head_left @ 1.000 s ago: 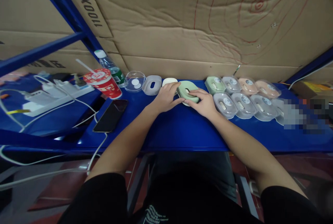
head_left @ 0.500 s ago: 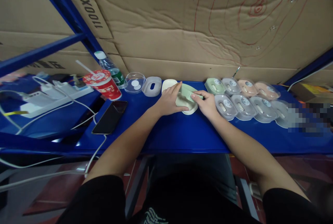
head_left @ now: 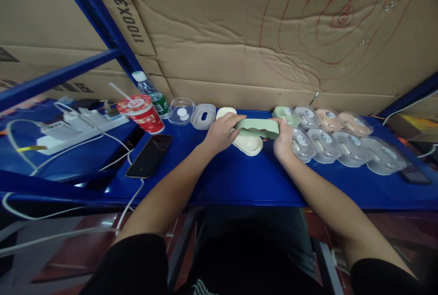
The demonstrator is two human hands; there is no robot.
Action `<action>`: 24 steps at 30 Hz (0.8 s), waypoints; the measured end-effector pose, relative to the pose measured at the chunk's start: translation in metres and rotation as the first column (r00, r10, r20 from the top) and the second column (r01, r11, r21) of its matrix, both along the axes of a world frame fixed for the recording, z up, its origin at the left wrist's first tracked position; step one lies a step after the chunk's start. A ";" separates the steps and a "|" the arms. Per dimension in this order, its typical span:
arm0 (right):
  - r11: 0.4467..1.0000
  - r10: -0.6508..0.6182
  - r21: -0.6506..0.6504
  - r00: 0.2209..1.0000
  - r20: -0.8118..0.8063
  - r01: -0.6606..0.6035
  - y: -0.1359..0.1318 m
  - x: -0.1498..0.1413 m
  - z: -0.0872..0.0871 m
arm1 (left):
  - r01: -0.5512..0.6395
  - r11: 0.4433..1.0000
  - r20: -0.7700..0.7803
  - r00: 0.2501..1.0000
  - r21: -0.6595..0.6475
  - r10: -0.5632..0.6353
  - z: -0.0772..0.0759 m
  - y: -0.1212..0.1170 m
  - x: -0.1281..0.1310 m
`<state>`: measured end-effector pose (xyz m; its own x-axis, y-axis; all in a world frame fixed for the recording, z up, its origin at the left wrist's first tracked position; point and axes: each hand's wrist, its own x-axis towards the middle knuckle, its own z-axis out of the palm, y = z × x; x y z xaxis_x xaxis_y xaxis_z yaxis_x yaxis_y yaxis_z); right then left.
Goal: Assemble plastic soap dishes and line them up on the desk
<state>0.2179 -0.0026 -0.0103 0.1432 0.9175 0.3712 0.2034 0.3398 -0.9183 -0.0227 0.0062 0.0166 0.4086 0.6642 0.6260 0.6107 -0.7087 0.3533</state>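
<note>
Both hands hold a light green plastic piece (head_left: 258, 125) with a wavy lower edge, raised and stretched level between them. My left hand (head_left: 223, 131) grips its left end with the fingers bent. Around the right end my right hand (head_left: 283, 139) is closed, thumb upward. Just below the piece, a cream moulded dish (head_left: 249, 145) lies on the blue table, partly covered by the left hand. A second cream piece (head_left: 226, 112) sits behind the left hand. To its left are a grey cover with an oval slot (head_left: 203, 117) and a clear lid (head_left: 186, 104).
On the right stand two rows of clear-lidded cases, among them a green case (head_left: 286, 115), a peach case (head_left: 328, 119) and a grey case (head_left: 353, 149). At left are a phone (head_left: 148, 155), a red cup (head_left: 145, 117), a water bottle (head_left: 155, 98) and a power strip (head_left: 82, 133). Cardboard (head_left: 212, 34) backs the table.
The green piece has been lifted off the cream dish and turned, showing its long side. My right hand has moved right and now wraps its end. The view has shifted slightly.
</note>
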 end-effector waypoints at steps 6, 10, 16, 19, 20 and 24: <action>0.992 0.124 -0.004 0.992 -0.024 -0.124 0.005 -0.005 -0.001 | -0.166 0.985 0.131 0.977 -0.046 0.171 0.001 0.013 -0.012; 0.986 0.151 0.030 0.950 0.274 -0.165 0.000 -0.005 0.001 | -0.359 0.910 0.416 0.809 -0.208 0.415 -0.002 0.040 -0.039; 0.934 0.212 0.072 0.707 0.674 -0.349 -0.007 -0.006 -0.001 | -0.435 0.762 0.569 0.507 -0.480 0.647 -0.011 0.075 -0.085; 0.928 0.225 0.053 0.666 0.711 -0.369 -0.008 -0.006 -0.001 | -0.445 0.713 0.540 0.466 -0.541 0.701 -0.015 0.080 -0.092; 0.929 0.224 0.048 0.662 0.716 -0.367 -0.008 -0.006 -0.001 | -0.444 0.700 0.519 0.471 -0.559 0.713 -0.017 0.080 -0.093; 0.937 0.215 0.032 0.648 0.730 -0.347 -0.006 -0.005 -0.001 | -0.464 0.676 0.449 0.513 -0.572 0.732 -0.020 0.077 -0.093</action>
